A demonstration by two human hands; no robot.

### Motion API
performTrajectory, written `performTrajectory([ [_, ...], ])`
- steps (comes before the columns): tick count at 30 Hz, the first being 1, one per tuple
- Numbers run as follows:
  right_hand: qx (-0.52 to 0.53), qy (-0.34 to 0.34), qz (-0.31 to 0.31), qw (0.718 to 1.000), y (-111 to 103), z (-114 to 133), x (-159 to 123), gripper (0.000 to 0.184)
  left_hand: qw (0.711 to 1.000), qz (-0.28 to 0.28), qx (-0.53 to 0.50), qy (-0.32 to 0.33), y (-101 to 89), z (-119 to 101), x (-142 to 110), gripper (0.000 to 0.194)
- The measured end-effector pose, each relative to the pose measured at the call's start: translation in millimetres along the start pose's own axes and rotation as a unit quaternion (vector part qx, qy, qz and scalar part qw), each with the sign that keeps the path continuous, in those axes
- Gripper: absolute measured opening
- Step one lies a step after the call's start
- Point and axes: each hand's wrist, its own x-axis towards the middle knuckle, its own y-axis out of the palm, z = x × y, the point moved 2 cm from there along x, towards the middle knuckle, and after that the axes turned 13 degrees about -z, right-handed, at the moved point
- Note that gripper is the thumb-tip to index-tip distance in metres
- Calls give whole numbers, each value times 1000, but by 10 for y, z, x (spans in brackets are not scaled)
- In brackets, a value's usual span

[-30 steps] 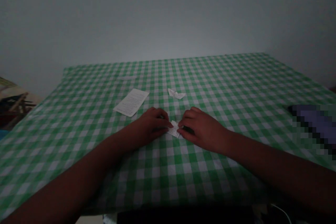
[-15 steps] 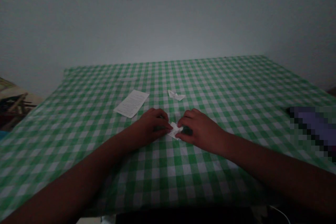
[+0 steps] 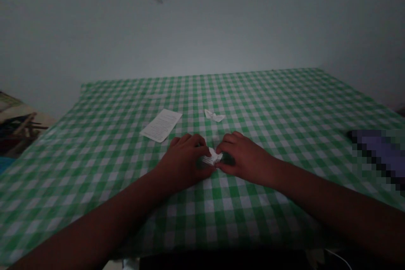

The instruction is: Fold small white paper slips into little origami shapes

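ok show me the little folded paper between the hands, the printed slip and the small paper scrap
folded paper (image 3: 211, 158), head view, on its white middle
printed slip (image 3: 161, 125), head view, on the centre of its printed face
paper scrap (image 3: 214, 115), head view, on its middle

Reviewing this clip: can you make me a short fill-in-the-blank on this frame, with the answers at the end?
The folded paper sits between the left hand and the right hand, touching ____ of them.
The printed sheet lies to the ____ of the paper scrap.
The tablecloth has a green and white ____ pattern.

Missing words: both; left; checked.
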Motion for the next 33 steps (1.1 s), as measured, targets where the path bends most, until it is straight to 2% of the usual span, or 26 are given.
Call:
performTrajectory([
  [5,51,-16,5,999,-86,39,15,13,1000,-7,9,-8,31,-14,-3,21],
  [9,96,-1,-20,995,-124,45,58,24,999,-7,27,-16,50,-18,-10,18],
  [12,77,11,-43,996,-113,16,76,27,1000,-8,26,-13,59,-19,-20,19],
  [15,55,-17,-60,997,-105,-3,69,30,999,-10,32,-9,66,-20,-22,19],
  [17,54,-30,-51,997,-102,-9,55,28,999,-9,36,-8,70,-15,-17,20],
  [22,45,-33,29,998,-46,4,18,19,1000,-7,8,-3,65,10,-14,18],
  [25,26,-17,10,999,-3,30,13,12,1000,-6,-4,-6,60,17,-19,15],
  [33,13,49,-26,998,61,104,12,9,1000,-9,5,-6,60,0,-14,17],
])
